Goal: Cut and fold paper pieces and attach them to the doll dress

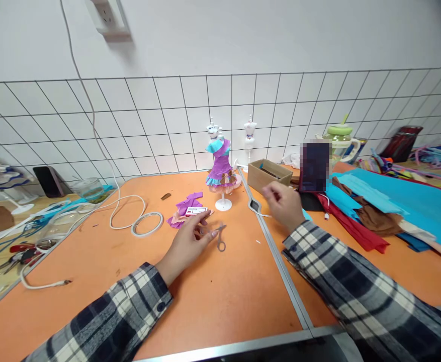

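Observation:
My left hand (188, 242) reaches over the table with its fingers loosely apart and nothing visibly held. Its thumb tip is right beside small scissors (221, 245) lying on the orange surface. Past my fingertips are purple and peach crepe-paper scraps (184, 207) with a small white-and-red packet (196, 211) on them. A mini dress form (222, 163) wears a purple, blue and brown ruffled paper dress. My right hand (285, 205) is raised in front of the cardboard box (260, 180), fingers curled closed; whatever they may hold is hidden.
A roll of tape (147, 224) and a white cable (110, 213) lie left. Pliers (22, 256) rest at the far left. On the right stand a phone-like screen (314, 168) and a lidded jug (339, 141), beside coloured paper strips (378, 216). A bare dress form (249, 133) stands behind.

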`<act>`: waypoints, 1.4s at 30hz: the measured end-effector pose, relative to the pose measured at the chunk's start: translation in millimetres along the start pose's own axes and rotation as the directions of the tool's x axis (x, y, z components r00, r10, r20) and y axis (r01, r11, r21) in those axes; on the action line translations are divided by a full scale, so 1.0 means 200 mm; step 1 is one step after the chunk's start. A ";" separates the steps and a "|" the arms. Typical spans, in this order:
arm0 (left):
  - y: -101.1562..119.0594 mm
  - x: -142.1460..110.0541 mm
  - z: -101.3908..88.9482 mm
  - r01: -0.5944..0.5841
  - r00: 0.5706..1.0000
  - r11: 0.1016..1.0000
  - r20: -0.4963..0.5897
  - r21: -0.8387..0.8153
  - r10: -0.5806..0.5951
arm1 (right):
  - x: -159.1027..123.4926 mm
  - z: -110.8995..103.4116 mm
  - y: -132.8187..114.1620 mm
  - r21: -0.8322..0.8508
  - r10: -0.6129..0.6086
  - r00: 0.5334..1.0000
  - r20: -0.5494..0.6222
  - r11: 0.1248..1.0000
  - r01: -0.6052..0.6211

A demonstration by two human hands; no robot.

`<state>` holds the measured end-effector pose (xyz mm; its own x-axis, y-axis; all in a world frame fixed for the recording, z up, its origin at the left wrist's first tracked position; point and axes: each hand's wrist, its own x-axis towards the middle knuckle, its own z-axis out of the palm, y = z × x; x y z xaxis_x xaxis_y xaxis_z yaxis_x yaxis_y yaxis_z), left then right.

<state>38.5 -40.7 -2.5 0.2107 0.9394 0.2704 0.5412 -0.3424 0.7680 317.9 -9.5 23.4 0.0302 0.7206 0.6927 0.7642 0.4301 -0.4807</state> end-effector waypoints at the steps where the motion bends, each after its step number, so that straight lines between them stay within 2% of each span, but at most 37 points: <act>1: 0.01 0.00 -0.01 -0.037 0.998 0.998 -0.055 0.042 0.039 | -0.03 0.03 -0.07 0.076 -0.004 0.997 0.083 0.997 -0.002; 3: 0.02 0.01 -0.03 -0.074 0.990 0.995 -0.120 0.060 0.081 | -0.10 0.09 -0.19 0.198 -0.006 0.970 0.245 0.979 -0.044; 5: 0.03 0.01 -0.04 -0.059 0.988 0.998 -0.143 0.012 0.060 | -0.17 0.15 -0.29 0.285 -0.034 0.929 0.369 0.955 -0.078; 7: 0.04 0.00 -0.03 -0.030 0.988 0.997 -0.154 -0.072 0.019 | -0.22 0.20 -0.35 0.394 -0.054 0.902 0.427 0.910 -0.132; 9: 0.05 -0.01 -0.02 0.016 0.993 0.977 -0.109 -0.212 -0.040 | -0.25 0.23 -0.37 0.473 -0.017 0.886 0.463 0.850 -0.231; 12: 0.07 -0.04 0.02 0.134 0.990 0.883 0.029 -0.450 -0.136 | -0.26 0.23 -0.39 0.558 0.044 0.861 0.507 0.745 -0.366; 14: 0.09 -0.05 0.03 0.189 0.981 0.833 0.070 -0.521 -0.179 | -0.26 0.21 -0.39 0.561 0.078 0.815 0.574 0.688 -0.461; 16: 0.10 -0.06 0.04 0.203 0.978 0.820 0.071 -0.536 -0.196 | -0.25 0.20 -0.40 0.526 0.110 0.765 0.634 0.664 -0.532; 21: 0.12 -0.06 0.03 0.192 0.981 0.834 0.078 -0.517 -0.177 | -0.26 0.21 -0.38 0.482 0.165 0.715 0.679 0.635 -0.604; 25: 0.12 -0.06 0.03 0.180 0.984 0.860 0.086 -0.477 -0.158 | -0.24 0.21 -0.36 0.484 0.133 0.670 0.731 0.590 -0.646; 28: 0.11 -0.06 0.02 0.144 0.989 0.904 0.081 -0.403 -0.122 | -0.23 0.19 -0.35 0.482 0.110 0.684 0.721 0.629 -0.610; 31: 0.11 -0.06 0.01 0.103 0.992 0.947 0.095 -0.304 -0.077 | -0.22 0.19 -0.34 0.435 0.105 0.739 0.665 0.751 -0.497; 34: 0.13 -0.05 0.00 0.103 0.991 0.953 0.109 -0.284 -0.074 | -0.23 0.19 -0.34 0.370 0.097 0.766 0.635 0.833 -0.412; 39: 0.16 -0.06 0.00 0.154 0.979 0.937 0.178 -0.314 -0.101 | -0.24 0.18 -0.36 0.363 0.085 0.798 0.596 0.858 -0.363; 42: 0.14 -0.06 0.02 0.180 0.971 0.937 0.207 -0.298 -0.121 | -0.24 0.17 -0.37 0.351 0.100 0.802 0.589 0.863 -0.364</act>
<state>54.3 -61.3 14.9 0.3076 0.9502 0.0495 0.3028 -0.1471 0.9416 238.2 -55.8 7.1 -0.2792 0.9410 0.1911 0.4224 0.2990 -0.8557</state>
